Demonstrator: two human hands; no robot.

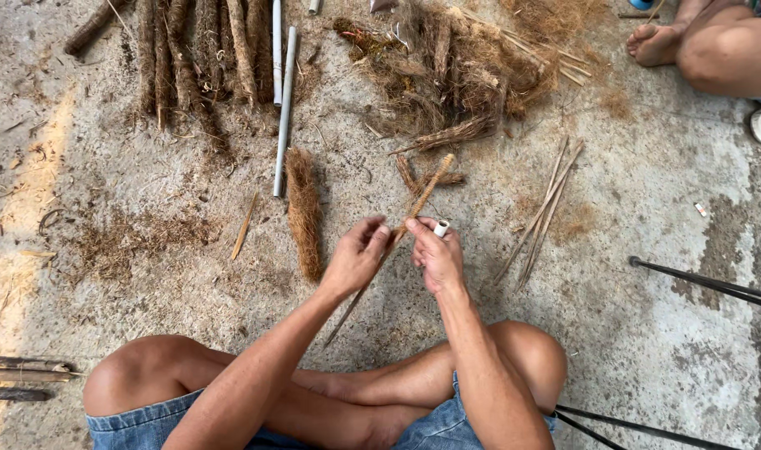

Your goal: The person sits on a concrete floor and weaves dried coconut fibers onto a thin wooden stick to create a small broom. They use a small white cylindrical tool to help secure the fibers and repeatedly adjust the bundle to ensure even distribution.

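**Hand positions on the fibre-wrapped stick**

Head view: The person sits cross-legged on a concrete floor (663, 275). The left hand (357, 257) is closed with its fingertips pinched on a thin stick (394, 237), which runs diagonally from near the knees up to a fibre-wrapped upper end. The right hand (437, 254) is closed on the same stick just beside the left hand, and also holds a small white tube (441, 227) between its fingers. A loose bundle of brown fibre (304, 212) lies on the floor just left of the hands. A set of bare thin sticks (543, 212) lies to the right. Two white pipes (284, 104) lie further up, beside a row of finished fibre-wrapped rods (189, 62). A large heap of raw fibre (455, 67) sits at top centre. Another person's bare foot (653, 43) shows at top right.
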